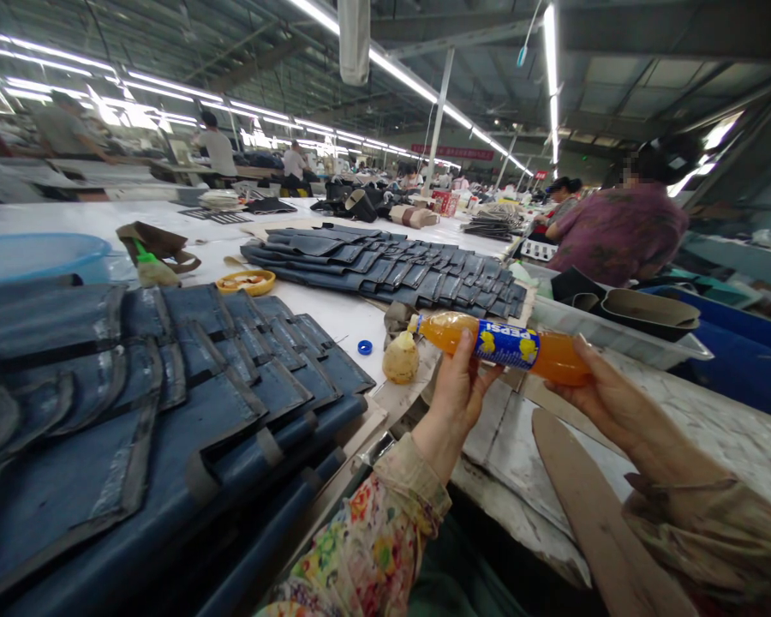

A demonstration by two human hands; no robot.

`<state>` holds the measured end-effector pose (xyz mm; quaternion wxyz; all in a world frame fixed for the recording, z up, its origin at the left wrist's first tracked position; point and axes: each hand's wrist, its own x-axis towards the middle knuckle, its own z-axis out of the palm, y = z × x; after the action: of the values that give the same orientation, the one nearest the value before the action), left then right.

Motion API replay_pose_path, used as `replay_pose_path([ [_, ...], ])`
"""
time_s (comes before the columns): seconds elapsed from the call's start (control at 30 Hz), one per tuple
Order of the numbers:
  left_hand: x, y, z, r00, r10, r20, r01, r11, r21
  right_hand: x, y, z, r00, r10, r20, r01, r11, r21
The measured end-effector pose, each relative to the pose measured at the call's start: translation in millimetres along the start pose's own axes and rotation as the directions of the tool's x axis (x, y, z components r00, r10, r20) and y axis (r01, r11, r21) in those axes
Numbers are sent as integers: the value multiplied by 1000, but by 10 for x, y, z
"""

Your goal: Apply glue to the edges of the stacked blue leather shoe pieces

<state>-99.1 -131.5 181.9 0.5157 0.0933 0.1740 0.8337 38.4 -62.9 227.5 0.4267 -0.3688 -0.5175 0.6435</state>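
A blue stack [186,403] fills our left; a far stack [385,267] lies beyond the bottle [507,344], and a tray [642,339] sits behind its base. Between the stacks are a yellow dish [245,281] and a blue cap [364,347]. We grip the bottle above the worktop, left hand [459,386] by the label's neck end, right hand [597,394] round the base. Its long axis runs sideways, nearly level, neck pointing left over the pot [400,360]; whether they touch, we can't quite tell. White table [314,313] shows between the stacks; the near stack's folded edge comes close to our left sleeve [366,548].
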Motion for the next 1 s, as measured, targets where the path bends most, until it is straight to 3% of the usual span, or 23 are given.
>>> replay_pose_path([
  [1.0,8,21,-37,1000,-18,-8,19,996,90,19,120,14,995,74,-68,-68,994,87],
])
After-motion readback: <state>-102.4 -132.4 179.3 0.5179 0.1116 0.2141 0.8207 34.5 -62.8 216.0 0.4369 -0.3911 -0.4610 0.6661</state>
